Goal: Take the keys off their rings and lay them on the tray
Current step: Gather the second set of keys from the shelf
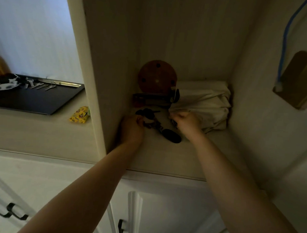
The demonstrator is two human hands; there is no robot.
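Dim shelf niche: left hand [132, 127] and right hand [186, 122] both curled closed on a dark key bunch [151, 120] with a black fob [172, 135]; exact grip unclear. Far left, black tray [35, 100] holds four loose silver keys [41, 86] plus a black-white item at its left end. Yellow packet [79, 114] lies just beside the tray.
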